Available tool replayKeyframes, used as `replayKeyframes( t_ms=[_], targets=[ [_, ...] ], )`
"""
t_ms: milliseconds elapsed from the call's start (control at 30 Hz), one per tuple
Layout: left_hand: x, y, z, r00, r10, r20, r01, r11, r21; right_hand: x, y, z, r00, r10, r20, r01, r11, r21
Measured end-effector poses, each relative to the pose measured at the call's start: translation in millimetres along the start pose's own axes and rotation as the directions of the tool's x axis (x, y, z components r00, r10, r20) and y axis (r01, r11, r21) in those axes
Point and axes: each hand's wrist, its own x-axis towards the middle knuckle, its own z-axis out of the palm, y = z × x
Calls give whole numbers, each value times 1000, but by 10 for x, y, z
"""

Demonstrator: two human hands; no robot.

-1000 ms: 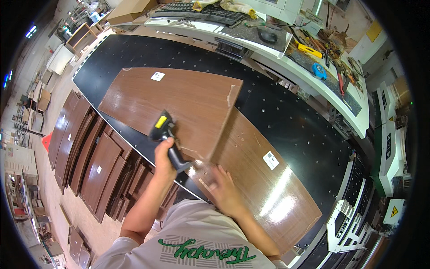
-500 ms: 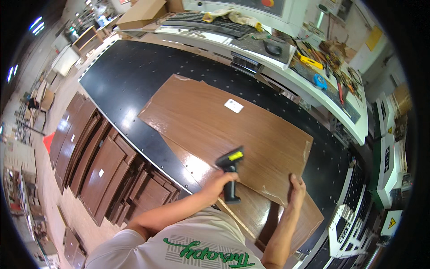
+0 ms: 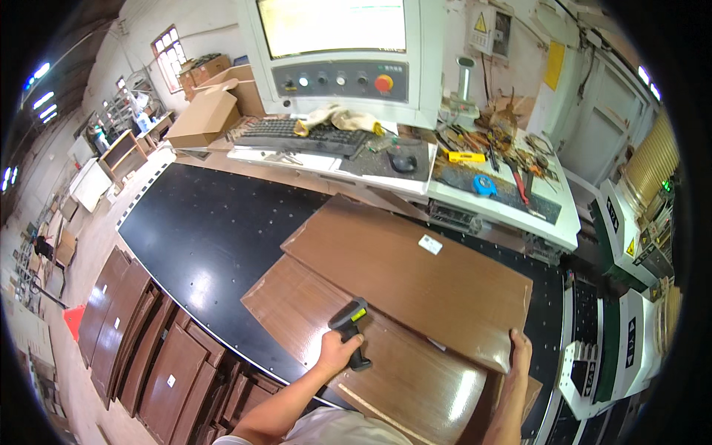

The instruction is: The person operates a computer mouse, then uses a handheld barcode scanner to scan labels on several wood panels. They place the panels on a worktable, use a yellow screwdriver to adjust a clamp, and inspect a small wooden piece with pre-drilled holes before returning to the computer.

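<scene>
My left hand (image 3: 336,351) is wrapped round the handle of a black barcode scanner (image 3: 348,316) with a yellow label on its head. The scanner is over a brown wood-grain panel (image 3: 297,300), near its far edge. A second brown panel (image 3: 415,274), with a small white label (image 3: 430,244), overlaps it on the far side. My right hand (image 3: 521,348) grips this upper panel at its near right corner, the fingers partly hidden by the edge. Another panel piece shows beneath, beside my right forearm.
Under the panels is a black dotted machine table (image 3: 200,230). Stacks of brown panels (image 3: 174,363) stand at the left. Beyond lie a keyboard (image 3: 297,137), gloves (image 3: 337,119), a mouse (image 3: 403,161), a blue tape measure (image 3: 484,185) and tools, below a lit screen (image 3: 334,26). White machine parts (image 3: 630,341) stand right.
My view has tilted up, bringing in the screen and control panel. The upper panel has shifted away from me, baring more of the lower one. My left hand still holds the scanner.
</scene>
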Motion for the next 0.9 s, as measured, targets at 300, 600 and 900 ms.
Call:
replayKeyframes(
  t_ms=[300,600,900],
  targets=[
    [-119,-32,-247,992,31,-122,-32,999,-9,678,-620,-888,998,-58,-5,55,964,-262],
    [-79,-25,-231,990,14,-138,-17,1000,-21,731,-1037,-178,907,-419,49,188,296,-937],
    [-51,-13,-199,976,-14,-219,25,999,48,860,-99,914,594,-291,750,740,-166,-651]
  ],
)
